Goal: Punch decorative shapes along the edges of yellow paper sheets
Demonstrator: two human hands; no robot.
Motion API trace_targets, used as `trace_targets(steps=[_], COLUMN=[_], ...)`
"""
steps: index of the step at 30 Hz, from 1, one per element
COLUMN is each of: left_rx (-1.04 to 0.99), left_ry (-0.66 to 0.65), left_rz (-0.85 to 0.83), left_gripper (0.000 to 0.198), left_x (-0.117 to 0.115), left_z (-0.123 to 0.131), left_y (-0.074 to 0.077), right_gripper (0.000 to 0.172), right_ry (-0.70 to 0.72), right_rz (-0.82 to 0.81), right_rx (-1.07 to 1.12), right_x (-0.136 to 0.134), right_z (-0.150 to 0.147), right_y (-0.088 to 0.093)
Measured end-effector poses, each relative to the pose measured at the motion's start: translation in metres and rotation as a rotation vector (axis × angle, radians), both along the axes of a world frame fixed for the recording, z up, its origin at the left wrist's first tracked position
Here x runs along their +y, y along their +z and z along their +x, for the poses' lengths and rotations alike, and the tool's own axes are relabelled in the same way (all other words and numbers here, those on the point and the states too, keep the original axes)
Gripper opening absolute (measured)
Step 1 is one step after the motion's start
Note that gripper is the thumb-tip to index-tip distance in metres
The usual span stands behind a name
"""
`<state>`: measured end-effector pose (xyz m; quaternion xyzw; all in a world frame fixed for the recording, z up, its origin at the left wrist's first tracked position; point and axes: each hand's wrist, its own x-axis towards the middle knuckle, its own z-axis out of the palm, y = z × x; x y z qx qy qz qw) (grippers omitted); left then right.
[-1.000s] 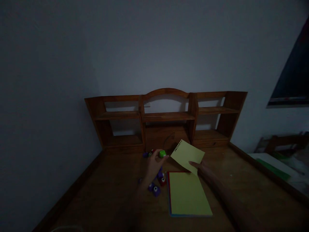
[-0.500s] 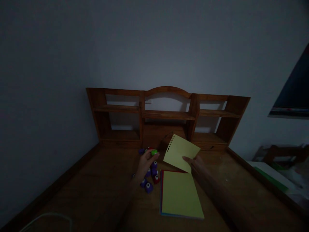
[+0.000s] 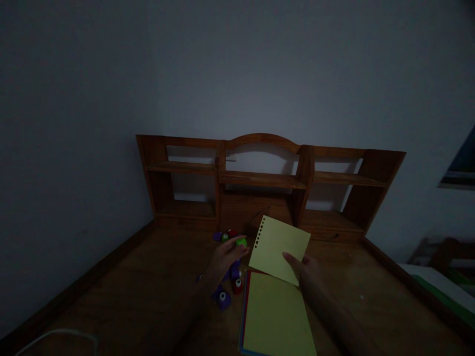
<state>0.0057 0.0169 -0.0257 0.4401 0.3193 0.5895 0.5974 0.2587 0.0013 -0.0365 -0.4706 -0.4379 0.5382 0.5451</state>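
Note:
My left hand (image 3: pixel 225 259) is closed around a small green craft punch (image 3: pixel 241 243), left of a held sheet. My right hand (image 3: pixel 307 270) pinches a pale yellow sheet of paper (image 3: pixel 281 244) by its lower right part, thumb on top. Its left edge carries a row of small punched holes. The sheet is tilted and raised over the far end of a stack of coloured paper (image 3: pixel 276 316), yellow on top with red and blue edges showing. Purple craft punches (image 3: pixel 223 299) and a red craft punch (image 3: pixel 237 285) lie beside the stack, partly hidden by my left hand.
A wooden shelf unit (image 3: pixel 260 179) stands along the back of the wooden desk (image 3: pixel 122 296). More punches, including a red one (image 3: pixel 232 232), lie beyond my left hand. A white cable (image 3: pixel 61 331) curves at the front left. Raised rims border the desk's sides.
The view has shifted slightly, so the desk items appear lower. Both hands keep their hold; the green punch and the sheet stay close to each other.

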Motion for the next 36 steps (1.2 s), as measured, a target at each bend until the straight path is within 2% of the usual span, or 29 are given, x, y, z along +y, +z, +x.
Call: trace_targets(steps=[3, 7, 14, 22, 29, 36], left_rx=[0.024, 0.091, 0.133, 0.096, 0.024, -0.012], left_ry=[-0.001, -0.039, -0.18, -0.151, -0.197, -0.171], left_rz=[-0.014, 0.006, 0.009, -0.018, -0.033, -0.04], left_gripper=[0.053, 0.045, 0.039, 0.037, 0.035, 0.036], left_x=[0.0, 0.004, 0.004, 0.004, 0.002, 0.004], left_z=[-0.002, -0.001, 0.0, 0.0, 0.001, 0.002], left_y=[0.001, -0.008, -0.021, -0.022, -0.018, -0.018], right_gripper=[0.041, 0.042, 0.041, 0.05, 0.048, 0.048], right_ry=[0.005, 0.014, -0.028, -0.117, -0.135, -0.141], right_rz=[0.001, -0.003, 0.05, 0.084, 0.103, 0.073], right_rx=[-0.01, -0.026, -0.087, -0.101, -0.115, -0.138], right_x=[-0.005, -0.01, -0.021, -0.023, -0.029, -0.031], right_z=[-0.001, -0.001, -0.005, -0.006, -0.011, -0.012], right_y=[0.004, 0.01, 0.023, 0.026, 0.034, 0.039])
